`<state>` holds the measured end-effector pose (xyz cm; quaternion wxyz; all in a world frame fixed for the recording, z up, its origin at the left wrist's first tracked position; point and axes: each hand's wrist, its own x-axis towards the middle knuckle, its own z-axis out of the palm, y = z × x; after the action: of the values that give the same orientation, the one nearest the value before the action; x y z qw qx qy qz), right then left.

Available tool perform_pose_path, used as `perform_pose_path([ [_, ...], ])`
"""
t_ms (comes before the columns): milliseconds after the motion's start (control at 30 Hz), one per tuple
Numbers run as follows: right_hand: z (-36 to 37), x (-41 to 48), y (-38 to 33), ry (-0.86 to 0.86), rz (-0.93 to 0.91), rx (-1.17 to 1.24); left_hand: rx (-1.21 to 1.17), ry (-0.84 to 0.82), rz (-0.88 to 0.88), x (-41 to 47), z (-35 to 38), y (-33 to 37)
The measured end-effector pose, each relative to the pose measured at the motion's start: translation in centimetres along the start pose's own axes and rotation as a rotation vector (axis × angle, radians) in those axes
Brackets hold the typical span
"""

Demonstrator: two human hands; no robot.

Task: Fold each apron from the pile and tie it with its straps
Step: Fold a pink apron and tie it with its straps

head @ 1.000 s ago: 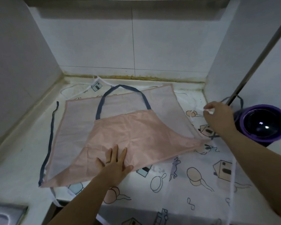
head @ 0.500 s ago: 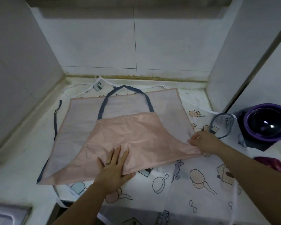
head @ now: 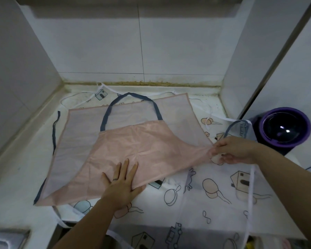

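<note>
A pink apron [head: 133, 146] lies on the counter with its bib folded down over the skirt. Its blue neck loop [head: 131, 97] arches at the back, one blue waist strap [head: 54, 133] trails along the left edge, and the other blue strap [head: 235, 124] loops at the right. My left hand [head: 123, 182] presses flat on the apron's front edge. My right hand [head: 232, 150] pinches the apron's right corner. Under it lies a white apron [head: 214, 200] printed with cartoon houses and pans.
Tiled walls close in the counter at the back, left and right. A purple bowl [head: 285, 128] stands at the right, close to my right hand. White straps [head: 250, 203] of the printed apron trail at the back and down the right. A steel sink corner [head: 5, 239] shows at bottom left.
My right hand came down from the blue strap near the bowl to the apron's right corner and now pinches it. My left hand has stayed pressed on the front edge.
</note>
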<state>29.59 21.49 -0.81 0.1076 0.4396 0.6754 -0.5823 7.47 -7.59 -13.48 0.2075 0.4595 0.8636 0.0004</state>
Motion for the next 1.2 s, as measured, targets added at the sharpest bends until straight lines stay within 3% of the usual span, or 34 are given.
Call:
perform_pose_path([
  [67,-0.4,0.0,0.3,-0.048,-0.069,0.209,-0.016,0.007,-0.009,0.1,0.0,0.0],
  [200,-0.6,0.8,1.2,0.127,-0.222,0.083,-0.016,-0.001,-0.011,0.2,0.2,0.1],
  [267,-1.0,1.1,1.9,0.271,-0.212,-0.232,0.010,0.006,-0.006,0.2,0.1,0.0],
  [433,1.2,0.3,1.9,0.536,0.021,-1.107,0.186,0.083,0.107,-0.8,-0.2,0.8],
  [533,5.6,0.4,0.0,0.660,-0.125,-1.301,0.230,0.088,0.239,-1.0,-0.5,1.6],
  [600,9.0,0.7,-1.3,0.542,-0.338,-1.285,0.279,0.106,0.280,-1.0,-1.1,2.3],
  [700,12.8,1.4,-0.5,0.233,-0.553,-1.218,0.288,0.084,0.280,-0.8,-1.6,3.3],
  [833,11.9,3.1,3.4,0.112,-0.375,-1.296,0.350,0.088,0.301,-1.5,-0.7,1.8],
  [967,9.1,3.8,5.6,0.180,-0.261,-1.284,0.276,0.069,0.092,-3.4,-0.2,-2.6],
  [1033,8.3,4.0,5.5,0.192,-0.224,-1.288,0.208,0.152,0.028,-4.4,-1.0,-4.5],
  [1200,7.2,4.7,4.7,0.171,-0.171,-1.293,0.043,-0.033,-0.054,-5.8,-3.6,-6.7],
])
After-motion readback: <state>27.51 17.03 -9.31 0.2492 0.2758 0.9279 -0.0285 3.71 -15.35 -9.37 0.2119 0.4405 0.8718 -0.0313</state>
